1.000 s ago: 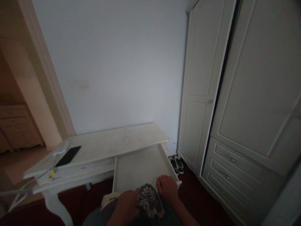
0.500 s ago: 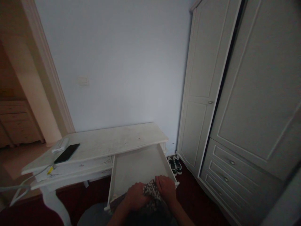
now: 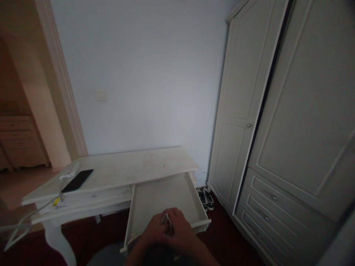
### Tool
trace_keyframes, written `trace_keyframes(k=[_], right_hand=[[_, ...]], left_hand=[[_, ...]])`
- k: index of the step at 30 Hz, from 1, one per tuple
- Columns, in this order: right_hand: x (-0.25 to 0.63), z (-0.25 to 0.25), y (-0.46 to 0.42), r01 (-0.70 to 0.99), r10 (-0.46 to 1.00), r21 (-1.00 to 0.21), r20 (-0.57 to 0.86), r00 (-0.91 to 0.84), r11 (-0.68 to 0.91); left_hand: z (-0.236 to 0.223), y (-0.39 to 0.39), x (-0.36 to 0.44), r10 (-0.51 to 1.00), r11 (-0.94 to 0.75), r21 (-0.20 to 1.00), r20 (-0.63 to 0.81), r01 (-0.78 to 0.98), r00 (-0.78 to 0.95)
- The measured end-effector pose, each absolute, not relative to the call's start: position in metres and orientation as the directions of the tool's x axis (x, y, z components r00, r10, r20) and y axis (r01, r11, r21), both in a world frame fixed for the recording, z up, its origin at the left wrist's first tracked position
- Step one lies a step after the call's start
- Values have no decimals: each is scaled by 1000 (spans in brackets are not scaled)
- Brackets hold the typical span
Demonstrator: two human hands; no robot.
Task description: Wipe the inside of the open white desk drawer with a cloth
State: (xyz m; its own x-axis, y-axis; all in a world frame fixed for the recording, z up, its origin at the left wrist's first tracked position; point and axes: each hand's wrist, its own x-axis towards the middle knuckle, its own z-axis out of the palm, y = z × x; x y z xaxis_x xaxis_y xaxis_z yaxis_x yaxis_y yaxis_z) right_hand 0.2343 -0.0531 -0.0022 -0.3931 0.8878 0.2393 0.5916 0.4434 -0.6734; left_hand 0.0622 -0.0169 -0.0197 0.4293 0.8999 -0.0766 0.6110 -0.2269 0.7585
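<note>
Bunched between my hands is a piece of patterned cloth, dark and light, with only a small part showing. My left hand is closed around it from the left. From the right, my right hand closes over the same cloth, its fingers touching the left hand. Both hands are above the front of a pulled-out white drawer, whose visible bottom is bare. The drawer belongs to a white desk with worn paint.
A dark phone lies on the desk's left end beside a white object with cables. Dark-and-white shoes stand on the red floor to the right. A tall white wardrobe fills the right side. A doorway opens at the left.
My right hand has moved left, against my left hand. The cloth, spread between the hands before, is now gathered into a smaller bunch and mostly covered.
</note>
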Motion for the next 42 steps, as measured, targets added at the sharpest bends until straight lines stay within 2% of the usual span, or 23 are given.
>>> trace_keyframes(k=[3,6,9,13,16,20,25,29,34,37,40,42], right_hand=[[216,-17,-57,729,879,-498,185,-440,469],[203,-45,-56,781,868,-381,180,-463,496],[192,-63,-53,784,861,-356,212,-462,508],[181,-57,-53,784,858,-348,180,-481,513],[172,-42,-54,788,855,-331,206,-476,519],[145,-36,-57,715,751,-238,274,-601,658],[127,-40,-58,631,631,-122,332,-701,766],[174,-30,-55,643,645,-109,267,-716,758],[285,-3,-45,716,720,-87,157,-676,692],[335,7,-40,788,798,-123,83,-598,603],[340,2,-39,831,840,-121,83,-537,543],[317,-7,-38,817,821,-92,120,-558,569]], left_hand=[[-23,-14,56,940,-195,840,13,506,341],[-20,-16,50,928,-212,889,53,407,368],[-7,-23,34,901,-243,835,6,493,434],[8,-29,-10,879,-222,729,-139,648,457],[4,-26,-44,942,-148,787,-72,599,326],[-9,-20,-61,989,-94,882,31,463,141],[-13,-20,-58,993,-101,887,61,451,102],[-13,-24,-58,984,-168,812,105,559,143],[-15,-28,-40,980,-197,574,87,795,180],[-27,-30,-23,979,-203,494,91,845,182],[-46,-30,-15,958,-277,452,68,848,277],[-56,-30,-16,950,-297,419,41,858,309]])
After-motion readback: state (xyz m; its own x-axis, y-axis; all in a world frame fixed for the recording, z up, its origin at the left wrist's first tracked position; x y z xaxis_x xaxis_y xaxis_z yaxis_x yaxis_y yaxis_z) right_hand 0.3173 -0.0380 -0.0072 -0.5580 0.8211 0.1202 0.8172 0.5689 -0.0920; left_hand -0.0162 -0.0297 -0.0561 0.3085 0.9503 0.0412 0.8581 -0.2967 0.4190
